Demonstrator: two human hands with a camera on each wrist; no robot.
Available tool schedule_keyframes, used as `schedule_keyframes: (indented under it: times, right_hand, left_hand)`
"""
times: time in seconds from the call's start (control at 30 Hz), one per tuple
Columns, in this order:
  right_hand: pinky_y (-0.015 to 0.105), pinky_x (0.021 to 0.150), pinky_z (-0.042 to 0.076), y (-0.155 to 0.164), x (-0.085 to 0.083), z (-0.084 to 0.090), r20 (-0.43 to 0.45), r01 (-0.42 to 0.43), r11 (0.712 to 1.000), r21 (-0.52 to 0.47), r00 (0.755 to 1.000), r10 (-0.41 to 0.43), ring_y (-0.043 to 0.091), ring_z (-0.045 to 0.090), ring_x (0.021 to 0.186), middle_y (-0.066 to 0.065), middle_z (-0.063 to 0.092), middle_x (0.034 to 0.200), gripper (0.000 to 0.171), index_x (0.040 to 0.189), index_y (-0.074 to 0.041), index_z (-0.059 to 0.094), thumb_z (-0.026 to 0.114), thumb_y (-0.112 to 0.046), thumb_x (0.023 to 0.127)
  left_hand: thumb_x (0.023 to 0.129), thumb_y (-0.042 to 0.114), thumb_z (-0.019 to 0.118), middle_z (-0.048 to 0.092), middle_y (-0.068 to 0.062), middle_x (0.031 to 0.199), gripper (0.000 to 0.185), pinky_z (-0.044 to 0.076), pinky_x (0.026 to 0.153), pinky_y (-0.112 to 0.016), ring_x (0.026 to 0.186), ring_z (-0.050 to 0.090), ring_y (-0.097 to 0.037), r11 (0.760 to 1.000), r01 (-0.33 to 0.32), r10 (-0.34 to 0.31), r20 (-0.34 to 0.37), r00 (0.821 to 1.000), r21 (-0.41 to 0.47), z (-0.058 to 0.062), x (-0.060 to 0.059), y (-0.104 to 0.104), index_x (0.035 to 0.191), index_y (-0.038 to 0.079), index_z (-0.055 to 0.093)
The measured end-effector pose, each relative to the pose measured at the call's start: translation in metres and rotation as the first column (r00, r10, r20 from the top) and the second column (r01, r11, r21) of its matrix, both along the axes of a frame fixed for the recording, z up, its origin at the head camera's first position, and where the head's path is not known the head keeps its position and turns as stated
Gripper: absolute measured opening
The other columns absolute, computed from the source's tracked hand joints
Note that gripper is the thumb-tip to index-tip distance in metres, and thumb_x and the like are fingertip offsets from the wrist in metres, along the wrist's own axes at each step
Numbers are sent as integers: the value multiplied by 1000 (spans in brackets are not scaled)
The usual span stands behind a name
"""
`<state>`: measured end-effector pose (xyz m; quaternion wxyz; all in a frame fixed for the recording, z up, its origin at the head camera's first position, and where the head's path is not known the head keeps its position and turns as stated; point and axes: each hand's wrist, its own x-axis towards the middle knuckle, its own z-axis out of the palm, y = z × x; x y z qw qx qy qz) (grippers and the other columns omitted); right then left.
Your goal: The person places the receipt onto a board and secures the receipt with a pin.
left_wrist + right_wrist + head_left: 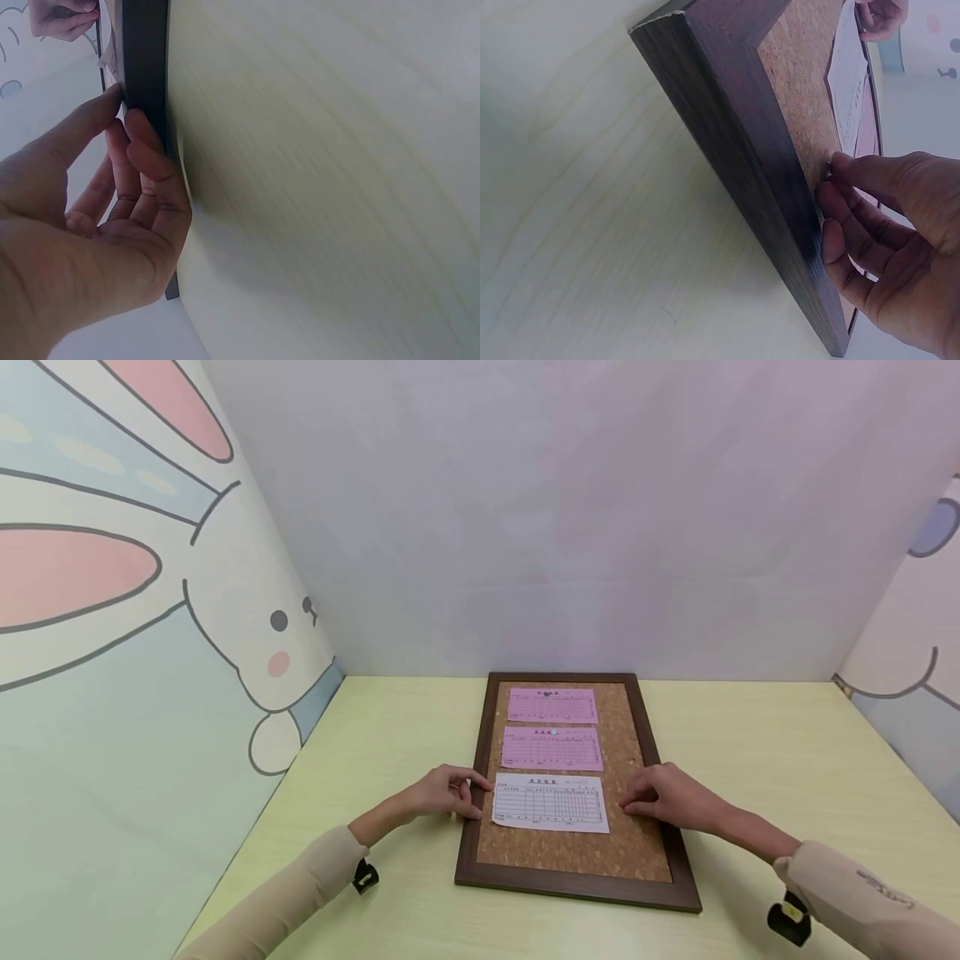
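Currently: corkboard (626, 852) flat on table (390, 727); left hand (442, 792), fingers loose, touching its frame; right hand (667, 797), fingers relaxed, resting on cork. White slip (550, 803) between both hands, probably steadied for pinning; two pink slips (552, 727) beyond

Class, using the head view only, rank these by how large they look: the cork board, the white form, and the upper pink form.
1. cork board
2. white form
3. upper pink form; it lies farther from the camera, so it may only look smaller than the white one.
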<state>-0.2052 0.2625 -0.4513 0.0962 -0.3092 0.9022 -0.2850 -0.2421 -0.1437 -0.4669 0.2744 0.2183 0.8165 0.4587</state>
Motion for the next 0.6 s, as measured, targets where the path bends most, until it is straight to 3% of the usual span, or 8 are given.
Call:
schedule_keyframes:
  times: [0.6]
  right_hand:
    - [18,61,50,1,2,3,13,-9,1000,13,1000,9,-6,54,71,-11,72,81,4,87,-14,79,78,-17,90]
  left_hand:
    - [86,4,80,66,-13,75,38,43,56,-23,62,55,-14,1000,4,-4,-2,1000,2,-1,-1,0,122,2,70]
